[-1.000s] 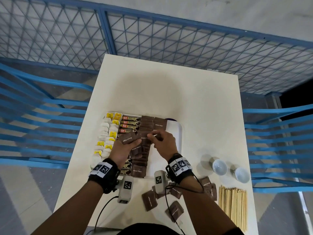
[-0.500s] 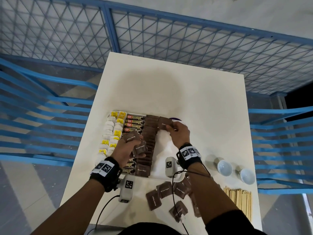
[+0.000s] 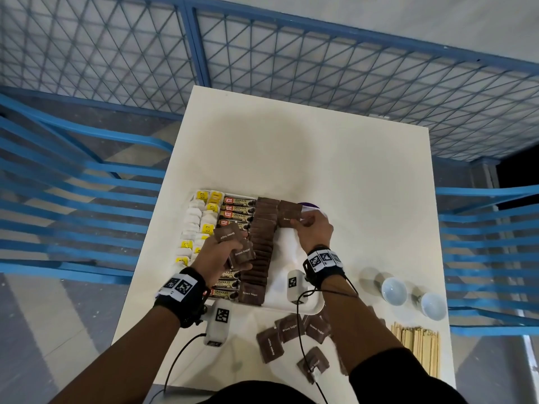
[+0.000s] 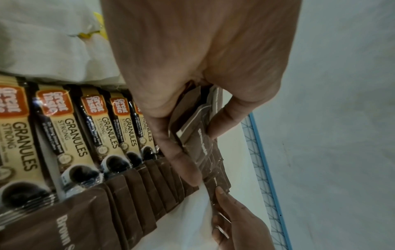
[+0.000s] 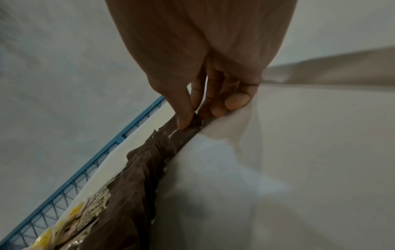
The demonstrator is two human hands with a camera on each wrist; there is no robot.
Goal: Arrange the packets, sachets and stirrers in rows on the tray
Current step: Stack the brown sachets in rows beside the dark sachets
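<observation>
the left hand point(image 3: 217, 255) covers the middle of the coffee sachet row point(image 3: 237, 209), so a count there is impossible. how many brown sugar packets point(image 4: 197, 135) it clutches can't be told either. the stirrers point(image 3: 415, 349) run under the right forearm. the far tray point(image 3: 291, 304) corner hides behind the right hand point(image 3: 315, 231).

Matt brown paper sachets point(image 3: 290, 213), glossy foil coffee packets point(image 4: 70, 128) — pale wooden stirrers point(image 3: 417, 351) on a smooth white table point(image 3: 320, 147).
</observation>
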